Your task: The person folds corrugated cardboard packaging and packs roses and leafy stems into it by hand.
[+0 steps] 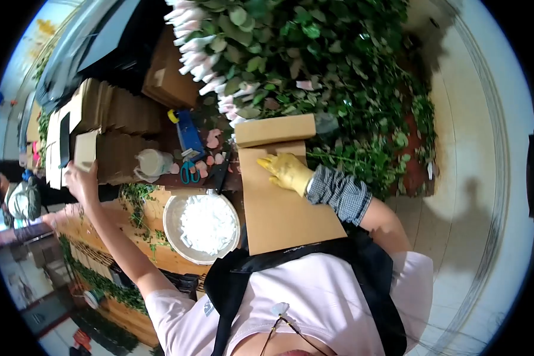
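My left hand [83, 185], bare, is stretched out to the left, its fingers closed on the near edge of a folded cardboard piece [86, 148] at the front of a cardboard stack [127, 155]. My right hand [292, 173], in a yellow rubber glove with a checked sleeve cuff, lies with fingers extended on a flat brown cardboard sheet [282, 216] before my body. At the sheet's far end its folded-up flap [276, 130] stands across it. Just beyond are leafy green stems [314, 53], their flower heads wrapped in white sleeves [197, 56].
A white basket [171, 243] of small white pieces sits left of the sheet. Teal scissors [190, 172], a blue tape dispenser [188, 133], a clear plastic cup [153, 163] and pink petals [213, 139] lie nearby. Another person [24, 199] is at far left.
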Available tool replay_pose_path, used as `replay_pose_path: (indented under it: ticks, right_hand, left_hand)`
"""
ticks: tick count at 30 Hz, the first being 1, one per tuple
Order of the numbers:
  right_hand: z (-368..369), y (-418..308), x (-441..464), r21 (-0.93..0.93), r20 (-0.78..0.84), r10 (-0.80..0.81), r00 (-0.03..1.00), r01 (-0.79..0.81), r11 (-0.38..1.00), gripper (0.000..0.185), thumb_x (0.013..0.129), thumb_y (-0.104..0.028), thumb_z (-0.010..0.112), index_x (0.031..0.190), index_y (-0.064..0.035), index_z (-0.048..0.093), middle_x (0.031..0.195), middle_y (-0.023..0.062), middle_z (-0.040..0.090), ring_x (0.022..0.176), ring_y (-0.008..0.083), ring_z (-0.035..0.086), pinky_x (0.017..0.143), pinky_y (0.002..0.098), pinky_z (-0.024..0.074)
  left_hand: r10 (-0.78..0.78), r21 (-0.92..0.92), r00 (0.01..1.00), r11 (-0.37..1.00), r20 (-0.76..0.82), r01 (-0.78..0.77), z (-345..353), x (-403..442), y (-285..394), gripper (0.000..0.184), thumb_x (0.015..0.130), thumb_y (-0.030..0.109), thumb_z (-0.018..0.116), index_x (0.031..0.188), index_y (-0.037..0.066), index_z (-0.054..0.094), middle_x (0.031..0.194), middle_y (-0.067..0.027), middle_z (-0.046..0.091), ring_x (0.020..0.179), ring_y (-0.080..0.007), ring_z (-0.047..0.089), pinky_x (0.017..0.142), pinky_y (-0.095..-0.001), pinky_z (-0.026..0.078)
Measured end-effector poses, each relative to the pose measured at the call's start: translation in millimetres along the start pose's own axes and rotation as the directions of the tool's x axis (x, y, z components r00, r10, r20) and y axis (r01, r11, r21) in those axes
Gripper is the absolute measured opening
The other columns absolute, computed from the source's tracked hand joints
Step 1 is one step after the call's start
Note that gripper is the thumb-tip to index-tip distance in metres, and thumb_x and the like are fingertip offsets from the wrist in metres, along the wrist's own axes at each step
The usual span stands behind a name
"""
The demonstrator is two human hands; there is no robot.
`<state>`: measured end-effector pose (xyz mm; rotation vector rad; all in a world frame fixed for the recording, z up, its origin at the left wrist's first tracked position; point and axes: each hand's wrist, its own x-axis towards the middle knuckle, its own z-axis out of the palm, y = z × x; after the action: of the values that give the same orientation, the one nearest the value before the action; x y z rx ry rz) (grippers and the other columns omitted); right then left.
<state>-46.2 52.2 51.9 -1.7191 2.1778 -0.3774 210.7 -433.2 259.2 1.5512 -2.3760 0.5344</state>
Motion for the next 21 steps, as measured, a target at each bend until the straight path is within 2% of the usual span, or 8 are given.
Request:
replay_pose_path:
  ticks: [2,4,5,8,12,14,18,21]
  right_hand:
    - [5,5,-2,0.011,-0.019,0.007,1.0,-0.007,1.0,0.066,0.087,-0.019,0.064,0.147,-0.0043,0.04,0.132,0.0182,0.06,0.128,0.0322,0.052,0.111,0.0419,0.0392]
    - [6,8,0,0.054,0.085,0.007,0.996,-0.012,0.998,0.065,0.088,-0.02,0.063,0.147,-0.0044,0.04,0.133,0.0178,0.06,0.128,0.0316,0.052,0.108,0.0439,0.0418]
    - [-25,-11,7,-0.087,0.185,0.096,0.978,-0.081,0.993,0.064,0.087,-0.018,0.062,0.145,-0.0045,0.042,0.135,0.019,0.058,0.124,0.0313,0.056,0.103,0.0441,0.0456]
    - [-37,-14,9,-0.03,0.187,0.111,0.976,-0.107,0.994,0.062,0.086,-0.018,0.062,0.144,-0.0045,0.045,0.134,0.0214,0.058,0.117,0.0308,0.061,0.097,0.0421,0.05]
    - [-16,-8,18,-0.07,0.247,0.205,0.947,-0.193,0.979,0.046,0.089,-0.025,0.062,0.132,-0.0099,0.059,0.121,0.014,0.068,0.098,0.0288,0.068,0.084,0.0394,0.0543]
    - [-18,-7,10,-0.083,0.13,0.085,0.988,-0.075,0.994,0.029,0.089,-0.025,0.062,0.114,-0.0111,0.067,0.108,0.0128,0.07,0.098,0.0316,0.067,0.084,0.0437,0.0538]
    - [-35,-5,-6,0.329,-0.092,0.306,0.948,-0.261,0.908,0.028,0.088,-0.026,0.063,0.107,-0.007,0.069,0.106,0.0119,0.071,0.096,0.0339,0.067,0.084,0.0448,0.0538]
    - [-36,2,-10,0.352,-0.322,0.234,0.917,-0.114,0.929,0.03,0.085,-0.025,0.07,0.109,-0.0073,0.068,0.109,0.0135,0.069,0.098,0.0323,0.066,0.085,0.042,0.0538]
  left_hand:
    - [-0.062,-0.233,0.979,0.972,-0.193,0.016,-38,-43,30,0.077,0.08,0.037,0.08,0.14,0.004,0.044,0.118,-0.0233,0.058,0.107,-0.0389,0.06,0.086,-0.0503,0.054]
    - [0.02,-0.613,0.999,0.789,-0.04,-0.04,-100,-113,89,0.082,0.076,0.028,0.083,0.143,0.004,0.041,0.121,-0.0195,0.057,0.102,-0.03,0.063,0.08,-0.045,0.057]
    - [0.255,-0.881,0.911,0.432,0.323,0.191,-105,-141,98,0.081,0.073,0.019,0.082,0.142,0.005,0.042,0.116,-0.0152,0.059,0.095,-0.0246,0.065,0.073,-0.0388,0.059]
    - [0.672,-0.767,0.499,0.163,0.547,0.621,-68,-216,162,0.055,0.081,0.009,0.077,0.13,-0.002,0.056,0.103,-0.0093,0.069,0.085,-0.0156,0.066,0.07,-0.0282,0.055]
    - [0.754,-0.461,0.052,0.345,0.655,0.817,37,-251,195,0.026,0.098,0.018,0.066,0.113,-0.003,0.069,0.092,-0.004,0.072,0.083,-0.0083,0.065,0.072,-0.0248,0.053]
    - [0.746,-0.32,0.088,0.173,0.66,0.931,65,-263,222,0.024,0.098,0.023,0.067,0.094,-0.001,0.07,0.084,-0.0012,0.07,0.073,-0.0077,0.063,0.064,-0.0247,0.051]
    - [0.655,-0.847,0.538,0.427,0.53,0.316,104,-299,242,0.035,0.09,0.03,0.076,0.086,-0.003,0.066,0.069,-0.0052,0.065,0.065,-0.0098,0.058,0.059,-0.0294,0.047]
    - [0.604,-0.785,0.607,0.616,0.516,0.055,60,-302,255,0.033,0.087,0.03,0.077,0.084,-0.001,0.066,0.074,-0.0187,0.069,0.066,-0.0255,0.069,0.063,-0.0351,0.052]
